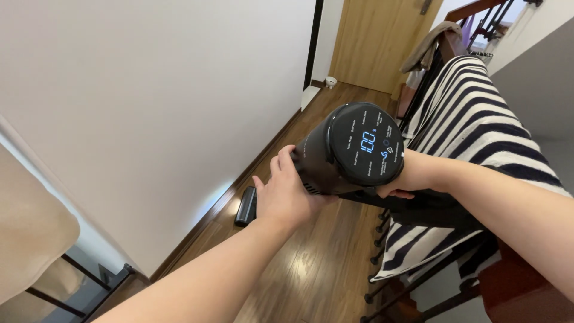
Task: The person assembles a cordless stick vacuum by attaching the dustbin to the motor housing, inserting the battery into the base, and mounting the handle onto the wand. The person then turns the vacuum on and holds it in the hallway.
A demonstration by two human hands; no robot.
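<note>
The black cylindrical plastic vacuum body (344, 152) looks matt, its round display face glossy. The brown wooden floor (311, 269) shines, polished. The black-and-white striped cloth (478, 113) looks soft, woven.

Corridor runs forward as a narrow strip of wooden floor (311, 263); white wall (149, 107) closes its whole left side, and the railing (382, 239) draped with a striped blanket (478, 113) closes the right, so hands have room only along the middle and upward. Black vacuum body (353, 149), gripped between left hand (287, 191) and right hand (406, 176), fills most of the mid-corridor width at arm height. Low obstacle: dark cylindrical part (246, 206) lying on the floor against the left skirting; far end blocked by a wooden door (376, 42).
</note>
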